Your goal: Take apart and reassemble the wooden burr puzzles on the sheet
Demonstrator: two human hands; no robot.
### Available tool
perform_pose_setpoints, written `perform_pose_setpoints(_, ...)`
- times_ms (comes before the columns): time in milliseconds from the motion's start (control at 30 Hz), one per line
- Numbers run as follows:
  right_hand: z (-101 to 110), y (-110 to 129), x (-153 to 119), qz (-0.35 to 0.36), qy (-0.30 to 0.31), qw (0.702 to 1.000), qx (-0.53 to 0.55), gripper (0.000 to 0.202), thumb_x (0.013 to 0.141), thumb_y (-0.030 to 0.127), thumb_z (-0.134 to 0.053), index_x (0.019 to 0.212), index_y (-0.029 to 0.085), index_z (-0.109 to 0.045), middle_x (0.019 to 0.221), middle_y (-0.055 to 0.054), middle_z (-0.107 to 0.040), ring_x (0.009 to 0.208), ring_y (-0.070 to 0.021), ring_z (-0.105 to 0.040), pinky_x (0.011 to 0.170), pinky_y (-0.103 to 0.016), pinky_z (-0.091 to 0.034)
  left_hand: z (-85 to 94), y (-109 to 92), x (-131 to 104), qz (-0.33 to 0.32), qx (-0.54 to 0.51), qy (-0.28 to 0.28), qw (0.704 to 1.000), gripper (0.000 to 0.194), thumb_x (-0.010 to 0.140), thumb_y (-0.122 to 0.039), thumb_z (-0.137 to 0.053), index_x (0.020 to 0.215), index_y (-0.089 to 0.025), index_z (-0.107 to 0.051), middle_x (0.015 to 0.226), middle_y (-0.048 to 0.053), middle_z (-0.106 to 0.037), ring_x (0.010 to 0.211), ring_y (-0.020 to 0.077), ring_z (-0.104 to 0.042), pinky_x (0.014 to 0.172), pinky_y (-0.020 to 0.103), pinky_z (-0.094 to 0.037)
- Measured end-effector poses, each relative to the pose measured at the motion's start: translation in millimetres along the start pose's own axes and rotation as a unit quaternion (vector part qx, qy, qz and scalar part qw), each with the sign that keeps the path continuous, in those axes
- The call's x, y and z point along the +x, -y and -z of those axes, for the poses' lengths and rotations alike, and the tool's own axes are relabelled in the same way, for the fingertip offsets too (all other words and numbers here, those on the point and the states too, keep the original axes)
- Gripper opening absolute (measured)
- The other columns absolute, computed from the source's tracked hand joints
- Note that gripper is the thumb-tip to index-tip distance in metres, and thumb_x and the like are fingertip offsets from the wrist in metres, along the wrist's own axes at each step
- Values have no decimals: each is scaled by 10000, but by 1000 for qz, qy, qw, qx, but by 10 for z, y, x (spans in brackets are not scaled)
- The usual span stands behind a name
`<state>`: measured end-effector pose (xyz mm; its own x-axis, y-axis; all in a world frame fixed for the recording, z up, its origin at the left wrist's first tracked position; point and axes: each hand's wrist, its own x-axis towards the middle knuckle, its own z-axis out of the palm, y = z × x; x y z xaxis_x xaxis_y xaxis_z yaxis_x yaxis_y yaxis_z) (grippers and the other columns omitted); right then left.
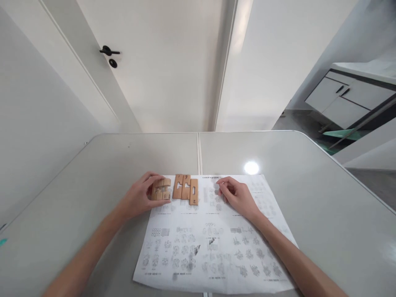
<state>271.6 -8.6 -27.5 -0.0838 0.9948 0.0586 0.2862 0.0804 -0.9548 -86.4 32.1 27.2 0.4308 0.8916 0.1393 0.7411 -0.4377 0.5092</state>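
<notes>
My left hand spans a row of notched wooden puzzle pieces, with its fingers at the far ends and the thumb along the near ends. Just right of it, three flat wooden puzzle pieces lie side by side, marked with handwritten numbers. Two have notched cut-outs; the rightmost, marked 2, has a long slot and sits slightly nearer me. My right hand rests over the printed sheet with its fingers loosely curled, and nothing shows in them. Small puzzle diagrams cover the sheet.
The sheet lies on a pale table with a seam down its middle. Beyond the far edge is a white door with a black handle. A white cabinet stands at the right.
</notes>
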Motion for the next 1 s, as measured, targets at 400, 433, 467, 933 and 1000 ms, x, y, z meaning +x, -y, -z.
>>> perform_pose_setpoints(400, 160, 50, -22, -72, 282, 895, 339, 556, 1038, 604, -582, 1457, 245, -509, 1030, -68, -694, 701, -166, -703, 636, -347, -656, -843, -1307, 488, -163, -73, 62, 982, 655, 801, -539, -867, 1345, -285, -606, 1277, 62, -632, 873, 222, -712, 730, 384, -629)
perform_pose_setpoints(433, 168, 42, -18, -79, 274, 893, 349, 508, 1030, 570, -623, 1404, 235, -548, 996, -53, -689, 663, -149, -684, 613, -329, -651, -902, -1338, 525, -162, -85, 57, 981, 651, 809, -547, -857, 1344, -278, -603, 1268, 61, -636, 875, 225, -714, 739, 390, -628)
perform_pose_setpoints(467, 175, 39, -13, -85, 260, 894, 355, 451, 1013, 529, -674, 1333, 222, -592, 962, -39, -686, 630, -133, -662, 591, -307, -643, -949, -1353, 556, -152, -90, 52, 983, 636, 824, -560, -840, 1343, -280, -605, 1275, 61, -635, 865, 224, -715, 750, 402, -627)
perform_pose_setpoints(933, 202, 102, 20, -129, 156, 914, 352, 505, 949, 481, -764, 1360, 221, -626, 1108, -117, -761, 870, -221, -754, 593, -270, -598, -1148, -1219, 282, 36, -346, 53, 936, 762, 973, -524, -705, 1624, -356, -345, 1687, 122, -391, 1559, 374, -355, 1234, 575, -358)
perform_pose_setpoints(1000, 205, 85, 14, -125, 163, 915, 347, 463, 960, 479, -754, 1324, 212, -651, 1088, -112, -762, 835, -201, -741, 596, -269, -600, -1119, -1192, 279, 48, -340, 42, 938, 673, 988, -512, -687, 1580, -343, -416, 1655, 119, -440, 1531, 360, -401, 1220, 554, -380)
